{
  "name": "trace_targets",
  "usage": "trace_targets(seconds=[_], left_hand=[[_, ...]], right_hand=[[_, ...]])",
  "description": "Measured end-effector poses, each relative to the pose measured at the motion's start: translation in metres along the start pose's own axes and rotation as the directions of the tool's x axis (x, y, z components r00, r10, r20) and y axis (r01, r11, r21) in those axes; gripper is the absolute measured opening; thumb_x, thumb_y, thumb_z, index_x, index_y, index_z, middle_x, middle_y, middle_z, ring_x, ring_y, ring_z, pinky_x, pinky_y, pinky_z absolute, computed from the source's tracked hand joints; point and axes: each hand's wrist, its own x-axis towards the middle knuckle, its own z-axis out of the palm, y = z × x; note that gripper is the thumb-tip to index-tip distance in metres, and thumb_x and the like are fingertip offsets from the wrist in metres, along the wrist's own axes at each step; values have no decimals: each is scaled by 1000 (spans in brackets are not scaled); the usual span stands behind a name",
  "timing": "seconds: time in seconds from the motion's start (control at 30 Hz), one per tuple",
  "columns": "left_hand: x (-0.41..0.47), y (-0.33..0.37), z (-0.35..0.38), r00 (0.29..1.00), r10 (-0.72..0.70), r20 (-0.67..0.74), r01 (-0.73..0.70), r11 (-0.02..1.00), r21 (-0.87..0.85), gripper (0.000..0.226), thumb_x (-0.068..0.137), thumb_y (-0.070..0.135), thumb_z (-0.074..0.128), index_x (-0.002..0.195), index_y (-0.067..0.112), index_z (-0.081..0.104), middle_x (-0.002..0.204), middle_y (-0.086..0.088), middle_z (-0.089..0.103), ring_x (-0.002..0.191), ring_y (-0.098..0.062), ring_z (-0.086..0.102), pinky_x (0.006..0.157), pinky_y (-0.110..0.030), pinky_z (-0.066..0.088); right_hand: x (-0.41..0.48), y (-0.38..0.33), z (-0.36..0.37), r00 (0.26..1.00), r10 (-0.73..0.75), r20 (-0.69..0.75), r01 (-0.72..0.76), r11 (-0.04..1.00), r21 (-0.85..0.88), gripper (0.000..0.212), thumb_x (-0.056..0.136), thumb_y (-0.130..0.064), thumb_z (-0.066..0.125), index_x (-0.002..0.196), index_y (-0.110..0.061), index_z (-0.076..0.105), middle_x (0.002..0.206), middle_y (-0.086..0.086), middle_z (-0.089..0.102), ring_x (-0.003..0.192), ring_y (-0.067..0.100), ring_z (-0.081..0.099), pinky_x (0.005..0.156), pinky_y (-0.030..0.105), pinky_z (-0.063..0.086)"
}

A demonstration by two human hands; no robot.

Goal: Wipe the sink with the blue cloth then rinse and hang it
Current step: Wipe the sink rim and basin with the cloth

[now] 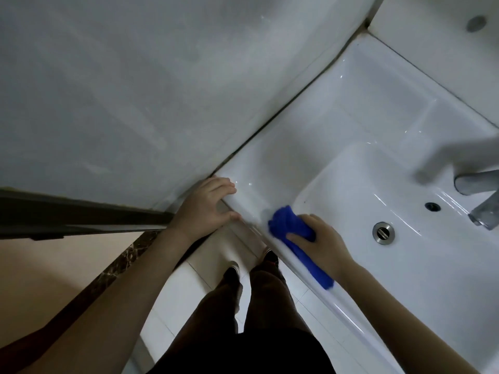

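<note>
The white sink fills the right half of the view, with a metal drain in its basin. The bunched blue cloth lies on the sink's front rim near its left corner, and one end trails along the rim toward me. My right hand presses down on the cloth and grips it. My left hand rests with spread fingers on the sink's left front corner and holds nothing.
A chrome tap stands at the right edge above a small overflow hole. A grey tiled wall runs along the sink's left side. A dark door edge sits at left. My legs and shoes stand on pale floor tiles.
</note>
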Motion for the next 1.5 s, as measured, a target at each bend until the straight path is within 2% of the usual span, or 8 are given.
trace_targets(seconds=[0.13,0.3,0.4,0.63,0.9,1.1,1.33,1.5], left_hand=[[-1,3,-2,1000,-16,24,16,1000,-21,60,69,53,70,110,9,70,123,-4,66,120,-15,53,111,-14,27],[0,-1,-6,995,31,90,-35,998,45,58,74,36,81,123,11,63,132,-3,61,127,-15,49,109,-24,31],[-1,-6,-8,990,89,107,-95,994,57,55,79,38,73,123,8,63,130,-7,62,125,-19,52,109,-32,38],[3,-19,-7,982,137,132,-134,991,-30,49,80,41,60,114,6,67,124,-8,65,118,-25,58,108,-40,40],[5,-22,-9,969,218,114,-214,976,-50,40,81,21,69,115,1,66,121,-14,65,116,-24,55,106,-22,32],[4,-23,-7,968,233,96,-227,971,-70,36,80,15,73,113,1,66,121,-12,64,117,-24,54,106,-30,38],[4,-18,-9,970,209,123,-209,978,-16,43,84,24,66,121,0,63,122,-13,63,115,-25,57,103,-29,41],[1,-20,-8,973,188,136,-190,982,4,39,84,20,69,118,2,65,126,-13,63,121,-27,55,108,-30,37]], right_hand=[[-26,16,-4,997,77,-6,-77,997,20,16,93,-34,62,108,-37,57,98,-17,61,85,4,59,80,29,47],[33,-41,14,996,12,-86,-10,1000,20,23,93,-41,59,113,-29,60,91,-14,54,77,3,51,72,24,37],[41,-64,20,993,21,-114,-17,999,35,19,94,-46,56,103,-30,60,87,-11,57,76,9,54,69,27,38],[-34,-37,26,932,239,-272,-255,967,-24,30,91,-56,54,86,-27,59,79,-4,59,68,10,56,64,30,46],[24,-86,39,951,143,-273,-120,988,99,33,90,-54,58,92,-22,66,83,-3,66,76,14,61,71,33,49],[-34,-49,34,923,240,-301,-233,971,60,29,90,-54,59,96,-26,64,86,-3,63,76,13,59,72,34,50],[29,-90,49,943,96,-317,-89,995,35,34,88,-56,56,93,-23,65,83,-4,60,72,12,57,68,31,49],[-20,-58,39,945,163,-285,-150,986,67,28,88,-54,60,101,-30,65,87,-7,61,77,10,58,73,34,51]])
